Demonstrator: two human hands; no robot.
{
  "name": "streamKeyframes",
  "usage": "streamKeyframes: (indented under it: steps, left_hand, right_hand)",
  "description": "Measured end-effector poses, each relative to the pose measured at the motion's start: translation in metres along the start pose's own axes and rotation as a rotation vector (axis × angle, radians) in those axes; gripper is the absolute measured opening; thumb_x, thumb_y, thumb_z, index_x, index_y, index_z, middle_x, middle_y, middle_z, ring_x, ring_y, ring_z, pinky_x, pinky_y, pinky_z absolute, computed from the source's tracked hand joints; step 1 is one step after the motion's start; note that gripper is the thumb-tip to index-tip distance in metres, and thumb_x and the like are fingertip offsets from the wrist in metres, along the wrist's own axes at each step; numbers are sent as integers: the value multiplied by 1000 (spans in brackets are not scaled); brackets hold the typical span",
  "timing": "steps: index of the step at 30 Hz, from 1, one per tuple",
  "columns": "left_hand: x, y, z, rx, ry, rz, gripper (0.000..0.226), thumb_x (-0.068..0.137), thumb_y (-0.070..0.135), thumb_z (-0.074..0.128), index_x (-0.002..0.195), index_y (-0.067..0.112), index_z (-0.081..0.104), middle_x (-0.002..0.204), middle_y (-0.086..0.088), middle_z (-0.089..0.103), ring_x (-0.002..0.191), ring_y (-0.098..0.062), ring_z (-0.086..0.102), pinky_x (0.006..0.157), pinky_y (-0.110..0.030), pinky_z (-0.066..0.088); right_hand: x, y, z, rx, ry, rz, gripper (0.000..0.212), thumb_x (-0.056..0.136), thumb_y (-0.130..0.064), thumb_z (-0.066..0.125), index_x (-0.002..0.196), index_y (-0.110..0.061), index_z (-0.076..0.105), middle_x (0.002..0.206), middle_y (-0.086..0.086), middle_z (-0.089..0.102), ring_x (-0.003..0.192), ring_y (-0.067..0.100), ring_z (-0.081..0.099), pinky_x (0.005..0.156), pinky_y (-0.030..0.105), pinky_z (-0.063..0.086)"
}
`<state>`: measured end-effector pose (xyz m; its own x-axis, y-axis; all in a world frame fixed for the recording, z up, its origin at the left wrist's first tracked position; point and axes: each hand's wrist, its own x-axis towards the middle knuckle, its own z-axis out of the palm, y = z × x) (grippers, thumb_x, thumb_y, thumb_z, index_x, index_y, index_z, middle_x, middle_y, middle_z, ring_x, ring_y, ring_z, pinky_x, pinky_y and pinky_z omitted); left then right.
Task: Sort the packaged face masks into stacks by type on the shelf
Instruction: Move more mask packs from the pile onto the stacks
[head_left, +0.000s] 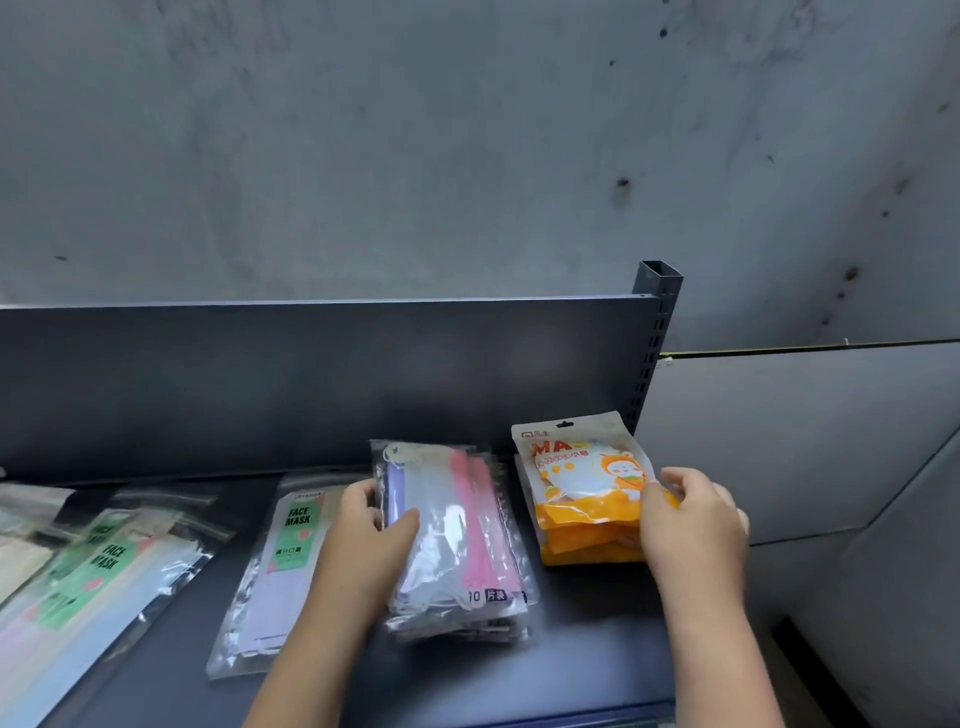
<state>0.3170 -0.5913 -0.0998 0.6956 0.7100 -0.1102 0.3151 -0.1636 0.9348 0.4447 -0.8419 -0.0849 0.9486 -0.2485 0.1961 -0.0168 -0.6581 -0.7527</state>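
Head view, looking down on a dark grey shelf (597, 654) with a dark back panel (311, 384) and a bare concrete wall (415, 130) above it. At the far left, a loose fan of green-label packs (88, 566) lies overlapping, each a clear bag printed FACE MASK on a green strip, partly cut off by the frame edge. Just right of them, apart from the fan, a single lilac pack (280, 571) lies flat with the same green label, its right side partly covered by the left forearm. The left hand (363, 540) is clamped on the mixed-colour stack (467, 535): thumb laid across the top bag, fingers curled round the stack's left edge. That stack is several clear bags piled flat near the middle of the shelf, showing lilac, white and pink masks inside. Just beside it to the right, not touching, sits the orange stack (582, 499), bags with a cartoon figure and an orange lower half, piled flat close to the back panel. The right hand (693, 525) grips this stack at its right edge, fingers curled over the top bag and thumb against it; how far under it reaches cannot be told. Behind the orange bags a slotted upright post (657, 332) marks the shelf's right end
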Motion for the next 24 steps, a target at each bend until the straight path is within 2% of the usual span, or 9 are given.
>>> streamKeyframes:
  steps: [2, 4, 7, 10, 13, 16, 20, 22, 24]
  left_hand:
    - [-1, -3, -1, 222, -20, 47, 48, 83, 42, 66, 127, 33, 51, 88, 4, 67, 73, -24, 68, 69, -45, 59]
    - [-5, -1, -1, 328, -20, 97, 46, 87, 42, 64, 130, 29, 54, 100, 5, 66, 88, -24, 67, 78, -42, 58]
    - [-9, 5, 2, 364, -8, 134, 44, 91, 35, 67, 132, 22, 56, 121, 1, 59, 111, -24, 59, 92, -38, 49]
    - [-9, 3, 6, 374, 2, 127, 43, 92, 33, 66, 132, 19, 57, 124, -1, 58, 117, -27, 56, 98, -41, 47]
    - [-8, 2, 10, 334, -8, 142, 43, 96, 29, 63, 137, 18, 56, 133, 0, 62, 126, -30, 55, 104, -42, 45]
    - [-8, 6, 9, 310, 23, 206, 49, 100, 25, 61, 147, 16, 51, 141, 0, 57, 137, -27, 48, 110, -37, 38]
    - [-1, 13, -6, 425, 37, 362, 60, 104, 35, 56, 159, 18, 40, 164, 2, 41, 155, -18, 26, 125, -33, 22]
    - [1, 13, -16, 496, 41, 458, 64, 104, 45, 50, 161, 19, 37, 169, 5, 34, 159, -15, 16, 127, -32, 16]
    - [2, 14, -27, 559, 71, 545, 71, 101, 58, 40, 160, 18, 39, 168, 5, 36, 160, -15, 16, 127, -34, 18]
  right_hand:
    - [-3, -2, 1, -10, 2, -22, 32, 98, -25, 57, 125, -16, 68, 128, 10, 63, 123, 33, 47, 95, 44, 44]
    - [-5, -3, 3, -22, 5, -46, 30, 98, -25, 57, 124, -15, 68, 128, 9, 63, 122, 33, 49, 93, 44, 46]
    - [-7, -3, 7, -40, 1, -76, 30, 97, -24, 57, 123, -16, 69, 127, 8, 64, 120, 30, 52, 94, 43, 48]
    - [-10, -1, 10, -36, 13, -117, 31, 95, -24, 58, 123, -14, 67, 127, 9, 65, 123, 30, 53, 98, 45, 50]
    - [-13, 0, 13, -38, 10, -171, 37, 95, -24, 61, 131, -13, 64, 145, 11, 58, 147, 30, 37, 114, 52, 41]
    - [-17, -6, 13, -14, 75, -321, 43, 94, -23, 66, 135, -14, 62, 156, 9, 49, 155, 28, 23, 121, 55, 32]
    - [-33, -32, 21, 101, 21, -562, 51, 93, -31, 61, 141, -13, 58, 156, 4, 49, 155, 23, 26, 124, 34, 23]
    - [-47, -47, 28, 104, -57, -635, 55, 96, -35, 59, 146, -14, 54, 158, 2, 46, 156, 21, 26, 124, 32, 22]
    - [-64, -62, 37, 87, -137, -679, 58, 99, -38, 57, 152, -16, 48, 161, -1, 42, 157, 17, 22, 125, 35, 25]
